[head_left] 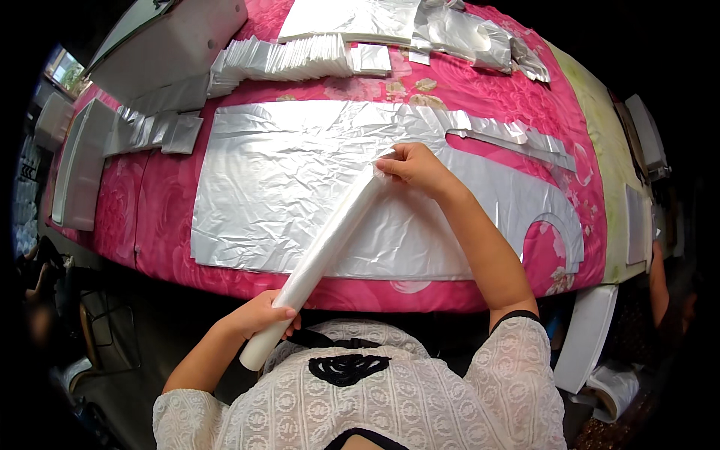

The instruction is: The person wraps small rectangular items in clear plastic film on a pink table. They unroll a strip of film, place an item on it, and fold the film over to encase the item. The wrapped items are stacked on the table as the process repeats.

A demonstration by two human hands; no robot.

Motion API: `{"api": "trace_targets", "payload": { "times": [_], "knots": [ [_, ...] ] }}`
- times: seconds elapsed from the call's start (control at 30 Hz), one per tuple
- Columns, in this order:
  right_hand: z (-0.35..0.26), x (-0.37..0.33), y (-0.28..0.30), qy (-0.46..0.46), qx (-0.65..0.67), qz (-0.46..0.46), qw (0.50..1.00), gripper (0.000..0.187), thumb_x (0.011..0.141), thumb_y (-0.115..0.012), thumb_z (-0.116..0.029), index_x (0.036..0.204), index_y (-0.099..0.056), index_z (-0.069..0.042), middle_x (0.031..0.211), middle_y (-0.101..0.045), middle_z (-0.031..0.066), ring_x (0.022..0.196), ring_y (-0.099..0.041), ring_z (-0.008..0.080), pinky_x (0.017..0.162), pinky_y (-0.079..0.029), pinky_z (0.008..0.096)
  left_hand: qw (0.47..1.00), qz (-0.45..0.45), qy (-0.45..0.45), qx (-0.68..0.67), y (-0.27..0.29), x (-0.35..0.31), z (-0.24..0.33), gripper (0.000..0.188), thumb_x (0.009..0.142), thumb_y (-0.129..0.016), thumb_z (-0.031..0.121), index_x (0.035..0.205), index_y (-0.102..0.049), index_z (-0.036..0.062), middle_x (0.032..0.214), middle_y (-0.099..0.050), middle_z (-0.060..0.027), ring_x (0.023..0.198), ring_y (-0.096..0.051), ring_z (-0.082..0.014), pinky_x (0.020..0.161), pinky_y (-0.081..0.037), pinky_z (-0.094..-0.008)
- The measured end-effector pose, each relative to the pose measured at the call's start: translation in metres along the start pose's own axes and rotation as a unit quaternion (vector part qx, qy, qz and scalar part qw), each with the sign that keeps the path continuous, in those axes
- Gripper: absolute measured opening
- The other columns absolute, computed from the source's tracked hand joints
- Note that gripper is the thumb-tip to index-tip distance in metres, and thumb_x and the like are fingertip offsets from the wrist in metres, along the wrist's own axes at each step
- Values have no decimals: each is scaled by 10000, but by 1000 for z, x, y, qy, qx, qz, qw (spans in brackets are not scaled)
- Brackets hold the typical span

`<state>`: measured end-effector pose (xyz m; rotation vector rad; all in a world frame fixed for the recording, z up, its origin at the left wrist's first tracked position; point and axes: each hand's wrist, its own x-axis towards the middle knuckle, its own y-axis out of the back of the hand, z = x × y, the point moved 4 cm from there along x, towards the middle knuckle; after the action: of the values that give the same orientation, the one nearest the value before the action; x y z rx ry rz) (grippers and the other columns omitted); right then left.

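- Roll [326, 251], white: slanted over flat silvery sheet [270, 172] on pink cloth [165, 217].
- Left hand [262, 313]: wrapped round it near lower end.
- Right hand [414, 168]: thumb and fingers pinching upper end.

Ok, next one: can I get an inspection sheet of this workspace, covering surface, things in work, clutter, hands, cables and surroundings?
Surface: pink floral cloth, with a yellow-green cloth at the right end.
Things in work: white film roll, slanting over a flat silvery vest-style plastic bag with its handles to the right.
Clutter: row of folded packets and a flat silvery stack along the far side; white boxes at left.
Hands: left hand grips the roll near its lower end; right hand pinches its upper end.
Cables: nothing seen.
Surroundings: another person's arm at the right edge; largely dark.
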<state>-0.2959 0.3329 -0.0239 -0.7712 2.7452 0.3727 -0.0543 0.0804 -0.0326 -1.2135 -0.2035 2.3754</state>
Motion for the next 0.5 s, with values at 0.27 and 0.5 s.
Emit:
{"api": "trace_targets", "payload": {
  "times": [0.27,0.5],
  "knots": [
    [49,-11,146,45,-27,263,963,200,824,-665,-184,852,-641,12,682,-597,8,577,-504,65,522,-406,221,994,-72,64,46,32,-34,-31,488,748,-708,225,1139,-525,-5,883,-622,-95,768,-606,-146,718,-501,-289],
    [54,-32,182,23,-50,290,956,192,836,-658,-175,885,-637,9,723,-601,2,573,-497,52,517,-401,195,968,-102,70,220,61,-59,8,502,737,-741,122,1161,-513,-19,955,-649,-96,891,-626,-163,796,-492,-298]
  ]
}}
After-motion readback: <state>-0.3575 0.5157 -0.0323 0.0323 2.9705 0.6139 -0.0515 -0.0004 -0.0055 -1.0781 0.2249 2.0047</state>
